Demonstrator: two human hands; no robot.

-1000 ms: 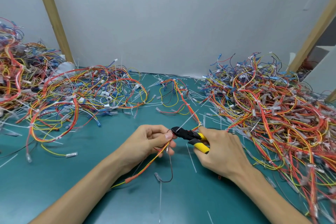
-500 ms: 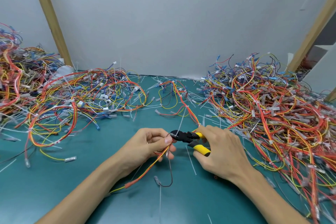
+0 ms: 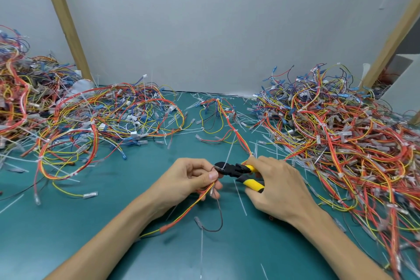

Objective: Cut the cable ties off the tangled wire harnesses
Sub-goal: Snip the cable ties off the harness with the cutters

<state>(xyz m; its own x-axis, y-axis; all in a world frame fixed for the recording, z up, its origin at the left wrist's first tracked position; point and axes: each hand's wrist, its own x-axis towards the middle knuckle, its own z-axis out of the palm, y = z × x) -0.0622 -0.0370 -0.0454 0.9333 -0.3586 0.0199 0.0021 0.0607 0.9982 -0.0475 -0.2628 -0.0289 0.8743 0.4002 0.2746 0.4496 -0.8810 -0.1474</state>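
On the green table (image 3: 68, 223), two heaps flank a working gap: the larger right heap of wires (image 3: 341, 143) and the left heap of wires (image 3: 91, 125). The split probably separates finished bundles from unfinished ones, though which is which cannot be told. Between them one harness (image 3: 236, 136) runs from the back of the table to the hands, drawn apart from both heaps so that its ties can be reached singly. The left hand (image 3: 188, 179) is curled round the orange and yellow strands with the thumb pressed on top, apparently to steady the bundle and present the bound spot sideways. The right hand (image 3: 279, 186) is wrapped round the yellow handles of the cutters (image 3: 234, 169), whose black nose points left and meets the bundle just beside the left thumb. A white cable tie (image 3: 229, 152) stands up from the nose, its tail slanting toward the back. Whether the blades have closed through it is too small to tell. Loose offcuts (image 3: 240, 198) lie scattered on the table beneath the hands.
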